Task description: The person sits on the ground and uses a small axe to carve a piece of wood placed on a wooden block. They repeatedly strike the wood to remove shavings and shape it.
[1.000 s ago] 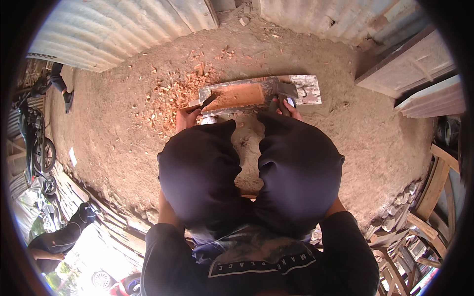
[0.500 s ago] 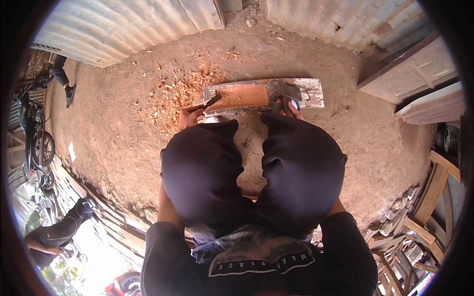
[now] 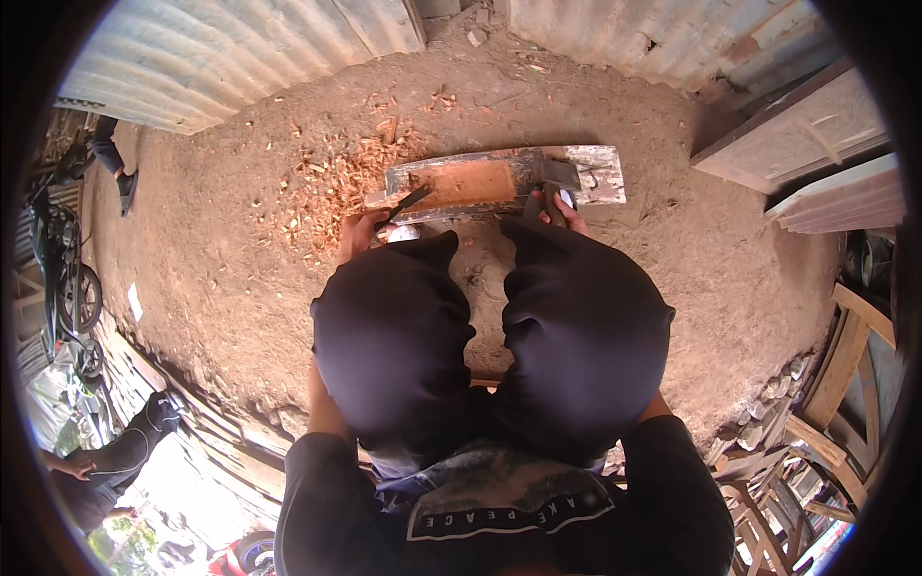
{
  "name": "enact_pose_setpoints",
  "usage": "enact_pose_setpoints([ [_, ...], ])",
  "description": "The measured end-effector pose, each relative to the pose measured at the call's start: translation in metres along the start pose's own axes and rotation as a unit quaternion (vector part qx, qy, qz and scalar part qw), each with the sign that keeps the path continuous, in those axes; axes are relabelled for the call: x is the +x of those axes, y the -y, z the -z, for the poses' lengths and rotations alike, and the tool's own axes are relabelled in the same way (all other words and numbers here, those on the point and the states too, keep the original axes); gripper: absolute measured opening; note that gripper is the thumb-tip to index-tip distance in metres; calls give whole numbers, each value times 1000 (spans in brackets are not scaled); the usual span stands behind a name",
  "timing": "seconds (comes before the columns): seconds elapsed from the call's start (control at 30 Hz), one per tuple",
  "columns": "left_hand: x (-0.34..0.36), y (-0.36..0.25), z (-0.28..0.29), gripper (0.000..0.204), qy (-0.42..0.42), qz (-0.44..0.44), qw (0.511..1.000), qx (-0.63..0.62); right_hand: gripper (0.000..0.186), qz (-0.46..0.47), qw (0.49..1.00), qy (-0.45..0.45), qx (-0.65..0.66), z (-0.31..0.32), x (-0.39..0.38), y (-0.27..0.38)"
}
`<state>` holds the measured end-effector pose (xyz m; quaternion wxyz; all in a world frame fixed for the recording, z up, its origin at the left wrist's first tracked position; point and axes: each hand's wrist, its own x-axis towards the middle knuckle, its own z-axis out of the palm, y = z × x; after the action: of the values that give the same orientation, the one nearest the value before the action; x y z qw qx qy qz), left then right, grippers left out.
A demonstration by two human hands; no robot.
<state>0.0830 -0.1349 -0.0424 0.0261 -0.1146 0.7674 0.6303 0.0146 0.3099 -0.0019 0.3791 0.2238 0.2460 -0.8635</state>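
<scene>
A long wooden workpiece [image 3: 480, 180] lies crosswise on the dirt beyond my knees, its weathered edges framing an orange, freshly cut hollow. Closed at its left end, my left hand [image 3: 358, 233] grips a dark flat-bladed chisel [image 3: 410, 200], whose blade points up and right over the near edge. My right hand [image 3: 574, 219] is wrapped round a thick dark tool [image 3: 551, 204] near the workpiece's right part. That tool's exact kind is hard to make out. Just beyond it, a dark block [image 3: 562, 174] sits across the wood; whether the two join is unclear.
Orange wood shavings [image 3: 327, 192] litter the ground left of the workpiece. Corrugated metal sheets [image 3: 250, 58] stand beyond, with a wooden panel [image 3: 797, 130] at right. Motorcycles [image 3: 72, 259] and another person [image 3: 120, 451] are at left. Timber frames [image 3: 840, 374] pile up at lower right.
The view has shifted slightly, so the workpiece sits a little further left and up. Both hands keep their holds. At left, the other person's arms have moved.
</scene>
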Motion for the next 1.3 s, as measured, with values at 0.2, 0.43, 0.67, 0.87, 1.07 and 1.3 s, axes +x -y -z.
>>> enact_pose_setpoints([
  [0.2,-15,-36,7,34,15,-14,994,104,43,13,1000,-8,-14,9,-11,12],
  [0.43,26,-74,-51,32,46,209,977,-12,43,18,999,-29,27,-15,-19,5],
  [0.67,-6,-46,-60,35,-43,-73,990,117,42,13,1000,-17,-9,3,-10,12],
  [0.87,-14,-78,18,33,-60,203,962,170,42,14,999,-23,28,-4,-19,13],
  [1.07,16,-82,6,33,16,156,987,39,45,21,1000,-16,9,-5,-13,9],
  [1.3,40,-47,-60,28,15,225,973,-45,58,16,999,5,-47,25,9,13],
])
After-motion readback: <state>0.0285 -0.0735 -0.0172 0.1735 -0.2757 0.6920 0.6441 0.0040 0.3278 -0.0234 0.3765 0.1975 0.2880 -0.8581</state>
